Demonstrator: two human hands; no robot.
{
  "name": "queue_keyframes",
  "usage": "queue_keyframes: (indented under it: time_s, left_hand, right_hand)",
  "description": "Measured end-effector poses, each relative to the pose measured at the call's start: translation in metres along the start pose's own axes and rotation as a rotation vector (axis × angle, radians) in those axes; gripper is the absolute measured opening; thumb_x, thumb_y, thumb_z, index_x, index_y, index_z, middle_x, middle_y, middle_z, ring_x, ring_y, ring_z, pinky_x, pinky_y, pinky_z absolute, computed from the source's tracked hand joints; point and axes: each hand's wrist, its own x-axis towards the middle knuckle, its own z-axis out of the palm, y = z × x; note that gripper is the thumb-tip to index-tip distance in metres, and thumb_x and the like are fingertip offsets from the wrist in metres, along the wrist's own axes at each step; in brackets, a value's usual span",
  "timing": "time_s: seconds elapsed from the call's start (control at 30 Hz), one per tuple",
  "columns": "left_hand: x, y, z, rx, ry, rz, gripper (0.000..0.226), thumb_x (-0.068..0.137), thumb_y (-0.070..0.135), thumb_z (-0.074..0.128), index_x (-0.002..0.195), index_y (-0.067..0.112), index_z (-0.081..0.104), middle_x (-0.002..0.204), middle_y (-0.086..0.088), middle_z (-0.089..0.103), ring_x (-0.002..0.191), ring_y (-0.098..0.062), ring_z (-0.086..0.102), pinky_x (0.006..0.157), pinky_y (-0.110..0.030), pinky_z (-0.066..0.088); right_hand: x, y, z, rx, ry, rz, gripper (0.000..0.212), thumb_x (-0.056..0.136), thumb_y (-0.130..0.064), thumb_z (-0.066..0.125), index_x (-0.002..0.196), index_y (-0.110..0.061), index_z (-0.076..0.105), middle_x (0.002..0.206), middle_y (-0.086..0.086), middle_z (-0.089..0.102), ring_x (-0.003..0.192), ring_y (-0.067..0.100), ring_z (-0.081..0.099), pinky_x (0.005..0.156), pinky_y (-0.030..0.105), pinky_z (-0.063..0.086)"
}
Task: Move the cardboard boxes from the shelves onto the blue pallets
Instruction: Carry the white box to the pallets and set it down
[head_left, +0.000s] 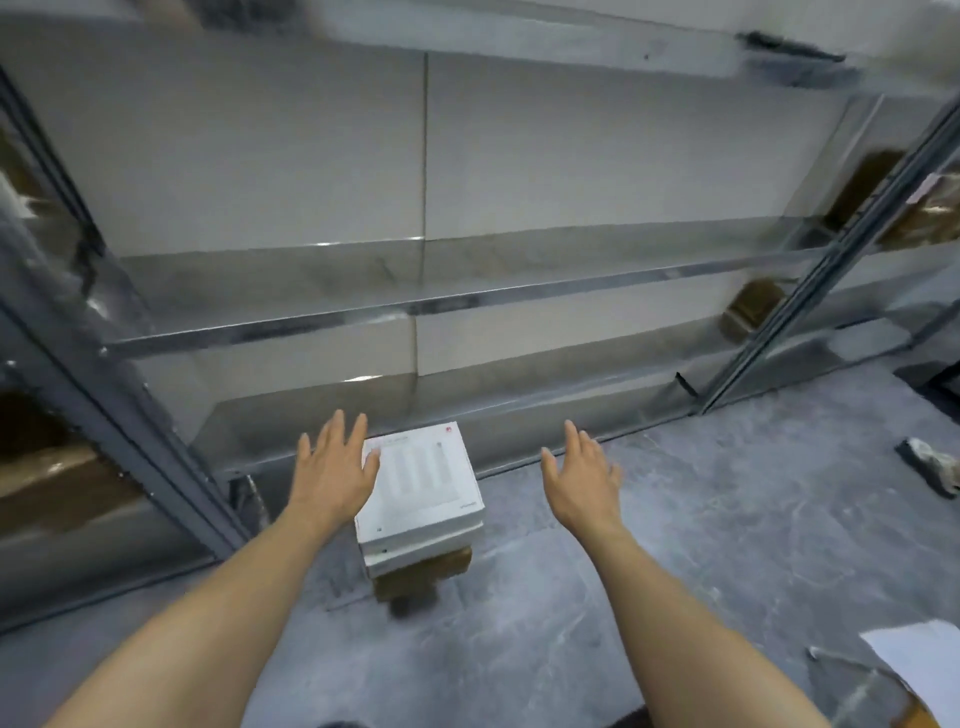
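A small stack of boxes stands on the grey floor in front of the metal shelving: a white printed box (423, 480) on top, a second white box (426, 548) under it, and a brown cardboard box (423, 574) at the bottom. My left hand (332, 470) hovers open over the top box's left edge, fingers spread. My right hand (584, 480) is open to the right of the stack, apart from it. No blue pallet is in view.
The grey metal shelf (467, 299) ahead holds nothing in its middle bay. Brown boxes sit in the right bay (862, 189) and the left bay (47, 478). White paper (919, 665) and a crumpled scrap (932, 462) lie on the floor at right.
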Motion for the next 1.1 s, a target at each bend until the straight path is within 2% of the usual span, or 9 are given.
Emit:
queue_keyframes:
  time_s: [0.4, 0.73, 0.9, 1.03, 1.1]
  left_hand:
    - [0.003, -0.009, 0.053, -0.066, -0.077, -0.327, 0.059, 0.102, 0.044, 0.020, 0.154, 0.021, 0.005, 0.161, -0.012, 0.007, 0.146, -0.029, 0.015, 0.118, -0.049, 0.008]
    - [0.059, -0.031, 0.109, -0.061, -0.137, -0.413, 0.058, 0.102, 0.043, 0.021, 0.154, 0.022, 0.004, 0.160, -0.012, 0.009, 0.145, -0.030, 0.019, 0.118, -0.049, 0.012]
    - [0.083, -0.038, 0.161, -0.078, -0.174, -0.443, 0.059, 0.102, 0.042, 0.021, 0.154, 0.024, 0.001, 0.159, -0.014, 0.014, 0.141, -0.033, 0.027, 0.116, -0.049, 0.019]
    - [0.101, -0.043, 0.211, -0.144, -0.189, -0.476, 0.058, 0.102, 0.040, 0.024, 0.154, 0.023, 0.004, 0.159, -0.014, 0.013, 0.136, -0.035, 0.036, 0.110, -0.048, 0.031]
    - [0.107, -0.044, 0.234, -0.196, -0.192, -0.479, 0.057, 0.102, 0.039, 0.024, 0.154, 0.023, 0.005, 0.157, -0.014, 0.015, 0.129, -0.037, 0.042, 0.102, -0.046, 0.038]
  right_hand:
    - [0.070, -0.010, 0.055, -0.066, -0.237, -0.211, 0.059, 0.104, -0.046, 0.028, 0.156, -0.024, 0.013, 0.162, 0.006, 0.017, 0.150, 0.023, 0.011, 0.120, 0.048, 0.010]
    - [0.133, -0.026, 0.133, -0.092, -0.340, -0.249, 0.058, 0.104, -0.044, 0.028, 0.156, -0.024, 0.013, 0.162, 0.007, 0.016, 0.150, 0.023, 0.012, 0.120, 0.047, 0.014]
    - [0.163, -0.020, 0.190, -0.085, -0.385, -0.272, 0.058, 0.104, -0.044, 0.029, 0.156, -0.022, 0.014, 0.162, 0.009, 0.017, 0.149, 0.025, 0.013, 0.120, 0.045, 0.016]
    - [0.184, -0.010, 0.242, -0.007, -0.382, -0.277, 0.059, 0.101, -0.044, 0.035, 0.154, -0.023, 0.016, 0.158, 0.009, 0.026, 0.144, 0.028, 0.026, 0.114, 0.048, 0.030]
    - [0.191, -0.004, 0.262, 0.031, -0.382, -0.273, 0.060, 0.102, -0.044, 0.035, 0.154, -0.025, 0.013, 0.160, 0.008, 0.020, 0.144, 0.028, 0.026, 0.112, 0.048, 0.034]
